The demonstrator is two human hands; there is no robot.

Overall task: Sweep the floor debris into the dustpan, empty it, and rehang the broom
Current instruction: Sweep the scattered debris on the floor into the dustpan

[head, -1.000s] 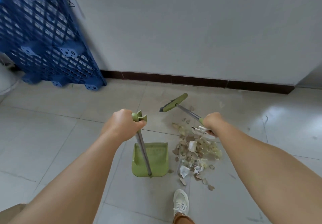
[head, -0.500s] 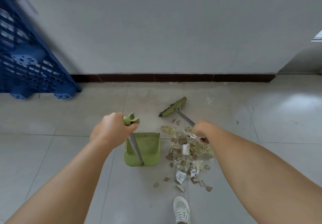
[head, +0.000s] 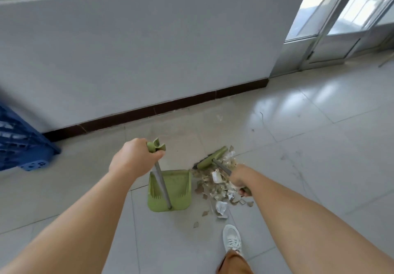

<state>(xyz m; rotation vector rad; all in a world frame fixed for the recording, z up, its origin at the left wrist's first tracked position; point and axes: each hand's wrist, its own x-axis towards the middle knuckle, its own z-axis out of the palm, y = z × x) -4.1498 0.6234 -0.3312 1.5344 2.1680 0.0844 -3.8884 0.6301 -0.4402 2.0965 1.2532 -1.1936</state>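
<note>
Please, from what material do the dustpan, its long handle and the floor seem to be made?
The dustpan looks like moulded plastic: matte, even green, with ridges formed in it. Its handle shaft seems to be metal tube, grey with a dull sheen; the green grip held by the left hand is probably plastic. The floor looks like glazed ceramic tile: glossy, reflecting window light, with grout lines.

— Where is the dustpan [head: 170, 190]?
— Green, flat on the tiles, its grey handle standing up.
— And the broom [head: 210, 160]?
— Its green head touches the debris [head: 217, 185], a pile just beside the pan.
</note>
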